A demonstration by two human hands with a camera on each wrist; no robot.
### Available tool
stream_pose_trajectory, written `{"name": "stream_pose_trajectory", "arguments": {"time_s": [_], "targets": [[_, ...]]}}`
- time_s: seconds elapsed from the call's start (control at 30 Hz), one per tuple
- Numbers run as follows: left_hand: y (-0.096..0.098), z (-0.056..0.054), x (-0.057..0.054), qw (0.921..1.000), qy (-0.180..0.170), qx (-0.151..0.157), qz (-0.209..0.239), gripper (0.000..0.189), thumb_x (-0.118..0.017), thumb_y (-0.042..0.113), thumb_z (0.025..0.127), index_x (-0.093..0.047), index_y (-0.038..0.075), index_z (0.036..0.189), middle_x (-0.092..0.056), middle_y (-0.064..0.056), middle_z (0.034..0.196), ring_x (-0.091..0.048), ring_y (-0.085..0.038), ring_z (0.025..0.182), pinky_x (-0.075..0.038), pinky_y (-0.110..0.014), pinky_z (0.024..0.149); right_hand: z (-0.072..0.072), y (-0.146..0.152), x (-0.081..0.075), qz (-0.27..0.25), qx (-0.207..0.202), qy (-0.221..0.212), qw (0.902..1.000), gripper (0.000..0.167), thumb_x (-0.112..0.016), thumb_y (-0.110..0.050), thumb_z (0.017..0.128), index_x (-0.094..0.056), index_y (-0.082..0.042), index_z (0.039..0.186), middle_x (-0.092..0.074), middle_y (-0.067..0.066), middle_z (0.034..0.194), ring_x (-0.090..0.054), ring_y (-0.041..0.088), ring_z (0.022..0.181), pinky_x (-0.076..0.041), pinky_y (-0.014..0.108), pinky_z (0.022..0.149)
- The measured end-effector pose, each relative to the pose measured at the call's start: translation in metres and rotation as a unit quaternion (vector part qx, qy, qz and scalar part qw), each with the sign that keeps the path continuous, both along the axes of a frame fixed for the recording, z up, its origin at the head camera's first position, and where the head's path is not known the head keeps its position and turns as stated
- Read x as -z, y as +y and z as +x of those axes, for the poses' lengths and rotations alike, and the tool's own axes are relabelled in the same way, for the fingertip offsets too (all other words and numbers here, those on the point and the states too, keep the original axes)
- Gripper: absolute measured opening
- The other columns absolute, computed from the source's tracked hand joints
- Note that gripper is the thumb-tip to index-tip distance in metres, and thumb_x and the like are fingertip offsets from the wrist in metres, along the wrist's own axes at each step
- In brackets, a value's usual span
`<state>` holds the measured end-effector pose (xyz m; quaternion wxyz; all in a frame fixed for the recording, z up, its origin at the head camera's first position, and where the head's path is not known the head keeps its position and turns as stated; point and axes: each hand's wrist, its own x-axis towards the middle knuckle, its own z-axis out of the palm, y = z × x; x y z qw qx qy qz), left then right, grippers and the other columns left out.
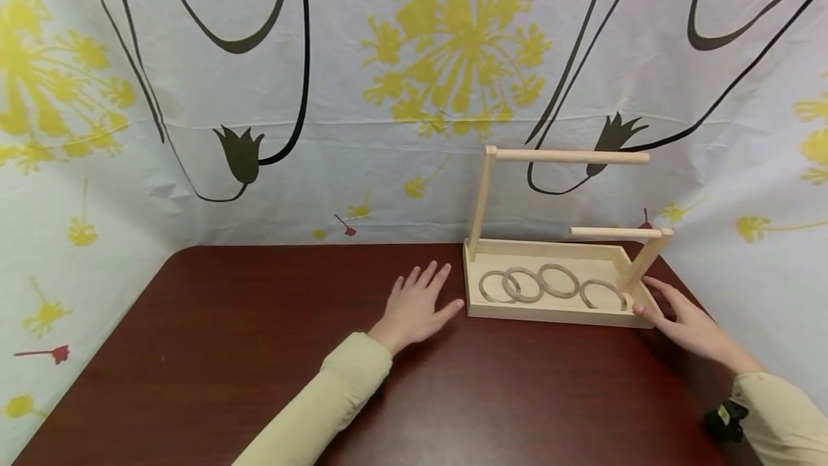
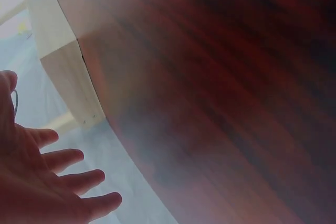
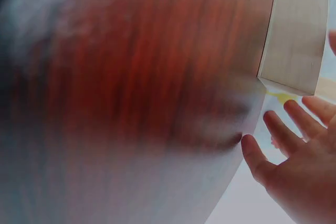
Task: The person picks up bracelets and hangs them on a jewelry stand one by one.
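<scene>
A shallow pale wooden tray (image 1: pixel 550 313) stands on the table, with several grey-brown rings (image 1: pixel 559 267) lying flat inside, some overlapping. From its left end rises a tall post (image 1: pixel 481 203) bearing a horizontal rod (image 1: pixel 569 157); a shorter post (image 1: pixel 647 261) with its own rod (image 1: pixel 611 233) stands at the right end. My left hand (image 1: pixel 414 311) is spread just left of the tray, fingers extended, holding nothing. At the right end, my right hand (image 1: pixel 688 322) has its thumb at the front corner and fingers along the outer side. In the right wrist view its fingers look extended beside the tray (image 3: pixel 296 35).
The tray sits near the back right of a dark red-brown table (image 1: pixel 259 351). A patterned white cloth (image 1: pixel 336 185) hangs behind the table and along both sides. A small black device (image 1: pixel 726 421) is at the right wrist.
</scene>
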<state>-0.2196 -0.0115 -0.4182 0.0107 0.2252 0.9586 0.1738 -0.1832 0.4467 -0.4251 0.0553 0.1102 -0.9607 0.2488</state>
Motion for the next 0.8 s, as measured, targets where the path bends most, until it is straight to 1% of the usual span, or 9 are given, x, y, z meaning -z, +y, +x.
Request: {"name": "stream_pose_trajectory", "arguments": {"time_s": [0.1, 0.2, 0.3, 0.43, 0.57, 0.63, 0.7, 0.77, 0.8], "targets": [[0.010, -0.003, 0.000, 1.0000, -0.004, -0.001, 0.001, 0.071, -0.039, 0.060, 0.097, -0.026, 0.022, 0.155, -0.027, -0.007, 0.156, -0.027, -0.035, 0.140, -0.022, -0.055, 0.109, 0.000, -0.001, -0.002, 0.004, -0.003, -0.020, 0.9998, 0.067, -0.061, -0.022, 0.096, -0.027, 0.007, 0.146, -0.037, 0.036, 0.136, -0.047, 0.055, 0.113, -0.045, 0.047, 0.076], [0.020, -0.005, 0.000, 1.0000, -0.006, 0.001, -0.002, 0.070, -0.039, 0.060, 0.097, -0.026, 0.022, 0.155, -0.027, -0.006, 0.156, -0.027, -0.034, 0.140, -0.022, -0.054, 0.109, 0.000, -0.001, -0.004, 0.002, -0.004, -0.033, 0.9994, 0.069, -0.061, -0.022, 0.096, -0.025, 0.007, 0.148, -0.037, 0.037, 0.136, -0.049, 0.055, 0.112, -0.047, 0.031, 0.075], [0.027, -0.007, 0.001, 0.9999, -0.008, 0.008, -0.010, 0.071, -0.038, 0.061, 0.097, -0.026, 0.022, 0.155, -0.027, -0.006, 0.156, -0.028, -0.033, 0.140, -0.023, -0.054, 0.109, -0.001, -0.001, -0.004, -0.005, -0.008, -0.043, 0.9990, 0.071, -0.062, -0.022, 0.096, -0.023, 0.007, 0.148, -0.037, 0.038, 0.136, -0.048, 0.054, 0.113, -0.041, 0.015, 0.071], [0.036, -0.007, 0.002, 0.9996, -0.013, 0.017, -0.016, 0.072, -0.040, 0.061, 0.097, -0.024, 0.022, 0.155, -0.027, -0.005, 0.157, -0.028, -0.033, 0.140, -0.023, -0.054, 0.109, -0.003, 0.001, -0.006, -0.025, -0.017, -0.063, 0.9976, 0.074, -0.062, -0.021, 0.096, -0.019, 0.008, 0.149, -0.035, 0.038, 0.138, -0.045, 0.055, 0.115, -0.040, 0.013, 0.073], [0.040, -0.009, 0.003, 0.9996, -0.012, 0.022, -0.011, 0.071, -0.045, 0.056, 0.097, -0.026, 0.019, 0.155, -0.029, -0.005, 0.156, -0.029, -0.034, 0.139, -0.023, -0.054, 0.109, -0.004, 0.006, -0.008, -0.064, -0.024, -0.105, 0.9922, 0.075, -0.060, -0.021, 0.098, -0.014, 0.005, 0.151, -0.029, 0.037, 0.142, -0.040, 0.055, 0.120, -0.043, 0.016, 0.074], [0.041, -0.010, 0.004, 0.9995, -0.013, 0.026, -0.010, 0.071, -0.047, 0.054, 0.097, -0.028, 0.017, 0.154, -0.030, -0.006, 0.155, -0.031, -0.034, 0.139, -0.024, -0.053, 0.109, -0.004, 0.009, -0.009, -0.088, -0.023, -0.131, 0.9872, 0.075, -0.058, -0.021, 0.099, -0.011, 0.003, 0.152, -0.027, 0.036, 0.144, -0.048, 0.037, 0.123, -0.043, 0.018, 0.075], [0.043, -0.011, 0.005, 0.9994, -0.016, 0.030, -0.007, 0.070, -0.049, 0.052, 0.097, -0.030, 0.015, 0.153, -0.031, -0.007, 0.155, -0.032, -0.034, 0.138, -0.025, -0.050, 0.109, -0.004, 0.013, -0.009, -0.112, -0.026, -0.154, 0.9813, 0.075, -0.057, -0.020, 0.099, -0.009, 0.002, 0.153, -0.024, 0.036, 0.146, -0.050, 0.011, 0.119, -0.043, 0.021, 0.076], [0.044, -0.013, 0.005, 0.9992, -0.019, 0.035, -0.002, 0.070, -0.051, 0.050, 0.097, -0.031, 0.012, 0.152, -0.032, -0.008, 0.154, -0.033, -0.034, 0.137, -0.026, -0.048, 0.109, -0.004, 0.017, -0.009, -0.126, -0.025, -0.171, 0.9768, 0.075, -0.056, -0.020, 0.100, -0.008, 0.001, 0.153, -0.023, 0.035, 0.146, -0.043, -0.010, 0.109, -0.044, 0.027, 0.079], [0.044, -0.013, 0.005, 0.9991, -0.019, 0.038, 0.002, 0.070, -0.052, 0.049, 0.097, -0.032, 0.011, 0.152, -0.033, -0.009, 0.153, -0.034, -0.035, 0.137, -0.027, -0.048, 0.109, -0.004, 0.019, -0.009, -0.133, -0.024, -0.178, 0.9747, 0.076, -0.056, -0.020, 0.099, -0.007, 0.001, 0.153, -0.022, 0.035, 0.147, -0.039, -0.015, 0.105, -0.044, 0.032, 0.082]]}}
